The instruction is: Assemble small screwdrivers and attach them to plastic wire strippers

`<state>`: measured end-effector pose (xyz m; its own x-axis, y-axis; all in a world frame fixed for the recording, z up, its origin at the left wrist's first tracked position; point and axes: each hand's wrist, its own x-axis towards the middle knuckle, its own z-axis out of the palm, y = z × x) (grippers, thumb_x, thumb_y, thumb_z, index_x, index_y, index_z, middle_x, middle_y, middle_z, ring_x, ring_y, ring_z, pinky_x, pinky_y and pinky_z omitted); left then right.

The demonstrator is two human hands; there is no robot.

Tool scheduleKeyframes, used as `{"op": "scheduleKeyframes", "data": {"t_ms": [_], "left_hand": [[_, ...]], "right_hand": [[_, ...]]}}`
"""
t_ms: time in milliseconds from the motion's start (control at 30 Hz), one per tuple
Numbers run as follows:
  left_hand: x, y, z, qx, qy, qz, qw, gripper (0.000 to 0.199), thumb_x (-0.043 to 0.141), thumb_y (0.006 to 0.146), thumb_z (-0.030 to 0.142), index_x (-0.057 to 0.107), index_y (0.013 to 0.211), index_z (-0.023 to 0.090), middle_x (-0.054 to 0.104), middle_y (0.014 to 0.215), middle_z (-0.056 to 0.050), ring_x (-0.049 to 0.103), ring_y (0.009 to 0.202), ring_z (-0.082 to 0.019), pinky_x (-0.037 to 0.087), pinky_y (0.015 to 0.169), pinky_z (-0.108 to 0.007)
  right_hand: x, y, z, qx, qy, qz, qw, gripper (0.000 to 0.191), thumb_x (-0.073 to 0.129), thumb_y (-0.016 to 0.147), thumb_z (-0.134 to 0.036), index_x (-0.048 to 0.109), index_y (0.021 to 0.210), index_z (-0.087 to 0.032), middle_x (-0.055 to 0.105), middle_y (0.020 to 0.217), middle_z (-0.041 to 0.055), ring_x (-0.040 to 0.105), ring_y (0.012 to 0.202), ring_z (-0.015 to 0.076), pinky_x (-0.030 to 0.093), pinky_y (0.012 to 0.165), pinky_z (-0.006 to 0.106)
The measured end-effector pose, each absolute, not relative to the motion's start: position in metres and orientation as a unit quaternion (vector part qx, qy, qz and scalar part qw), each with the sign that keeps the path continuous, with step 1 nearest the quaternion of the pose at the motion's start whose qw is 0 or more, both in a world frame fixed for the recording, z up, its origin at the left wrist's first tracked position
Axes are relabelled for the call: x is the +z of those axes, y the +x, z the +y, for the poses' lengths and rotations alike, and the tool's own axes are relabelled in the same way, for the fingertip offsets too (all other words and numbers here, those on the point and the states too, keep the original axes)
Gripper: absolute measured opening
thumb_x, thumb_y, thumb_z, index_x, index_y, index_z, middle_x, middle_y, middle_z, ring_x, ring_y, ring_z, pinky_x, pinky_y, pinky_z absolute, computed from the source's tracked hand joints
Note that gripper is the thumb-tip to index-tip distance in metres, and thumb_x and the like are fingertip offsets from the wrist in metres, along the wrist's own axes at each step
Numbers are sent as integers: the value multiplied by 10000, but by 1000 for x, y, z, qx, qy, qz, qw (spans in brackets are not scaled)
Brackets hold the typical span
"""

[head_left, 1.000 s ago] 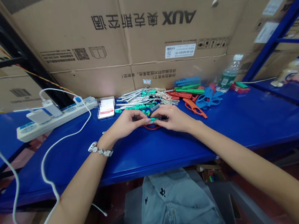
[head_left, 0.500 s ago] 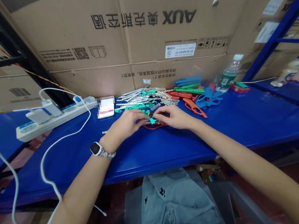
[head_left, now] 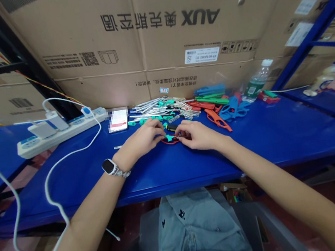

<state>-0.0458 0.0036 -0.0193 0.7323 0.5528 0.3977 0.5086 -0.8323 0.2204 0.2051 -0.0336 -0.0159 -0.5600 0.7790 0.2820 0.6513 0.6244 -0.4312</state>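
Between my two hands lies a small teal piece [head_left: 169, 137] with a thin red wire [head_left: 172, 142] curving just below it, close to the blue tabletop. My left hand [head_left: 146, 139] is pinched at the left end of the teal piece. From the other side, my right hand [head_left: 198, 134] pinches near the wire's right end; what sits between those fingertips is too small to make out. Just beyond the fingers rests a black and yellow handle [head_left: 172, 127], partly covered by my right hand. A heap of silver rods [head_left: 158, 106] with teal ends is behind it.
Red, orange and blue plastic tools [head_left: 234, 109] lie right of the heap, near a bottle [head_left: 257, 82]. To the left are a phone [head_left: 118, 120] and a white power strip [head_left: 61, 133] with trailing cables. A large cardboard box [head_left: 144, 53] walls off the back.
My right fingers have moved off the black and yellow handle, down toward the red wire. The handle now shows beyond them. My left hand has shifted only slightly.
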Motion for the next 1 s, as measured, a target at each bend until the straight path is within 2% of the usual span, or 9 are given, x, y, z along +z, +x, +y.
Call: {"op": "scheduleKeyframes", "data": {"t_ms": [233, 500, 1000], "left_hand": [[-19, -41, 1, 227, 926, 295, 67, 176, 604, 960, 204, 769, 900, 190, 668, 1039, -104, 615, 1028, -246, 529, 890, -403], [-19, -36, 0, 208, 927, 304, 67, 181, 595, 955, 178, 772, 919, 192, 669, 1076, -96, 611, 1001, -227, 534, 892, -387], [-22, -37, 7, 243, 912, 292, 156, 134, 643, 956, 215, 768, 932, 171, 707, 1060, -94, 673, 967, -193, 550, 926, -359]], "right_hand": [[-12, 204, -41, 145, -407, -879, 204, 187, 618, 883, -78, 690, 1037, -155, 619, 855, 39, 571, 765, 166, 430, 740, 301], [-11, 205, -39, 201, -413, -860, 223, 184, 616, 842, -53, 630, 979, -176, 617, 787, -2, 561, 695, 138, 426, 704, 281], [-10, 207, -33, 225, -410, -852, 236, 149, 609, 819, -50, 596, 870, -189, 633, 742, -16, 551, 638, 116, 418, 650, 255]]}}
